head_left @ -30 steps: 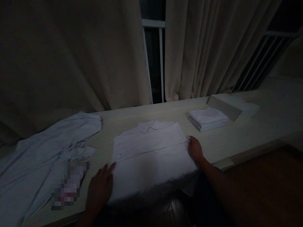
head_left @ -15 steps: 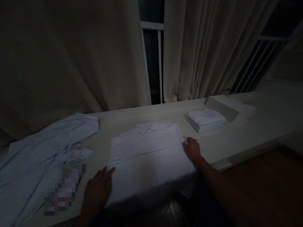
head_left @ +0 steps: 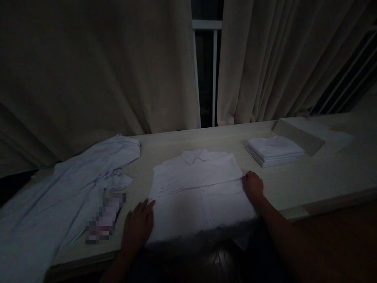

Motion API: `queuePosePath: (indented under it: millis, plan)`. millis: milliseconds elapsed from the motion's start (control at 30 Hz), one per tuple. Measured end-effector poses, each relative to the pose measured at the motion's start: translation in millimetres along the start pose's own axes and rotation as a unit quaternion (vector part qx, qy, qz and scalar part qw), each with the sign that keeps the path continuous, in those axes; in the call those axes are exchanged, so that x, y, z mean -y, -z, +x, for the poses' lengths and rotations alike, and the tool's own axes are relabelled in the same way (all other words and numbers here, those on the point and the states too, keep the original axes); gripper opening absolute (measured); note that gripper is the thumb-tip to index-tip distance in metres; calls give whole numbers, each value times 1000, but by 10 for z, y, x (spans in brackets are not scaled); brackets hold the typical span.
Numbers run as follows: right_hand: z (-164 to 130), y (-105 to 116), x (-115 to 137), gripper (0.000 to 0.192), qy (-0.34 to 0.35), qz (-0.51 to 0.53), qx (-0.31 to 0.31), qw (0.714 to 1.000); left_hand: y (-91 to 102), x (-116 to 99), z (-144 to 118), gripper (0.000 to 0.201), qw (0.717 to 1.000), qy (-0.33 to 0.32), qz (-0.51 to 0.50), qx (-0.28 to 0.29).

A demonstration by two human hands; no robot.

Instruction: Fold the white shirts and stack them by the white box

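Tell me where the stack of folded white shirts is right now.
In the head view the stack of folded white shirts sits on the table, far right of the collared shirt, just beyond the right hand.
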State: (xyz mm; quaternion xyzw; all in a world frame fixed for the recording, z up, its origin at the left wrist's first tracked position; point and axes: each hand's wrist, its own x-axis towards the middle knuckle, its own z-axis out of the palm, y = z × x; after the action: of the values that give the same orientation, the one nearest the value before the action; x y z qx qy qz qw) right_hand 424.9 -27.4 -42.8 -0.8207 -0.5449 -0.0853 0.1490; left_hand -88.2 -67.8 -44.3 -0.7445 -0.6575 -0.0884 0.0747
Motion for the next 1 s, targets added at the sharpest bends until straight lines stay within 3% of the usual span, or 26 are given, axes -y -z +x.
queuePosePath:
  millis: [367, 533, 600, 733, 833, 1000]
  plan:
    - [-19, -62, -72, 23, -5, 50, -24, 998, -110, 108, -1, 48, 996, 36, -77, -15]
    - [-14, -103, -134, 27, -12, 140, -41, 989, -43, 74, 7, 58, 993, 50, -103, -35]
    - [-21, -91, -154, 34, 10, 184, -71, 980, -16, 27, 12, 64, 995, 43, -84, -38]
    - [-52, -35, -130, 43, 128, 190, -125, 965, -33, -26, 19, 67, 999, 23, -36, -21]
    - [-72, -29, -75, 37, 180, 132, -75, 972, -68, -18, 22, 61, 1000, 6, -10, 19]
    - [-75, -68, -36, 32, 140, 72, -22, 987, -82, -3, 15, 60, 1000, 8, -1, 29]
